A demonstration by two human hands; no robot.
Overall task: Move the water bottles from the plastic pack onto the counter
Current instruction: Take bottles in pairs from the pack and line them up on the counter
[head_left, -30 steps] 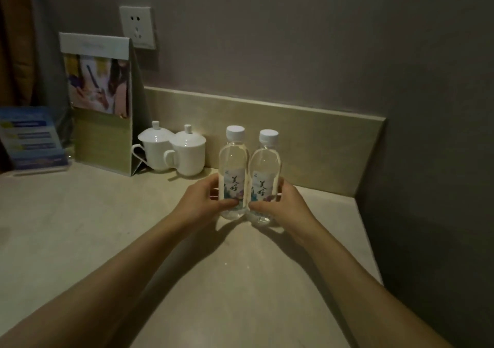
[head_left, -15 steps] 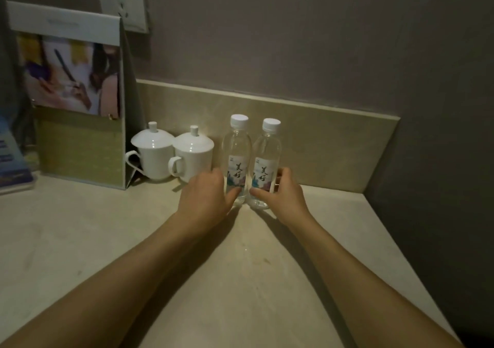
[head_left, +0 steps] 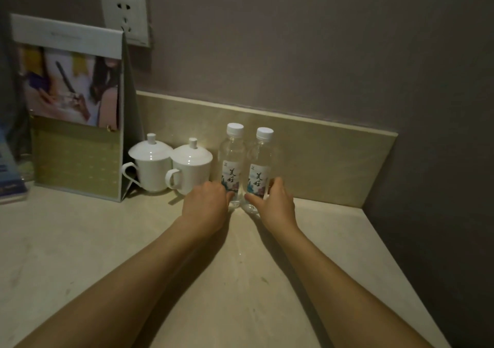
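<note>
Two clear water bottles with white caps stand upright side by side on the beige counter, close to the backsplash. My left hand grips the lower part of the left bottle, fingers curled round its far side. My right hand holds the right bottle near its base, thumb across the front and fingers behind. The bottles touch or nearly touch each other. No plastic pack is in view.
Two white lidded cups stand just left of the bottles. A standing card display is further left, with a blue leaflet holder at the frame edge. A wall socket is above. The counter ends at a dark wall on the right.
Both hands have pushed the two bottles away from me, back toward the backsplash, next to the cups. The camera has come closer.
</note>
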